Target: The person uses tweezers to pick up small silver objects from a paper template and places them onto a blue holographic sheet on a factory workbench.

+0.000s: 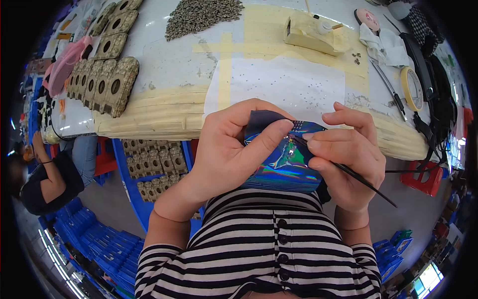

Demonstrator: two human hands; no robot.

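Observation:
My left hand [226, 152] grips an iridescent blue, holographic sheet-like piece [286, 180] with a dark folded edge, its thumb pressed on the upper face. The piece is held in front of my body, at the table's near edge. Pinched in my right hand [356, 162] is a slim black pointed tool [367, 185]; its tip meets the shiny face near my left thumb. Whether it is a brush or tweezers I cannot tell. Tiny glinting bits sit on the piece around the tip. Beyond my hands, white paper [239, 82] carries many scattered small bits.
Camouflage-patterned cases [102, 84] stand at left beside a pink fan-like object [67, 67]. A pile of small grey-brown parts [201, 17] lies at the back. A taped box [313, 35] and tape roll [412, 88] are at right. Another person [55, 174] sits far left.

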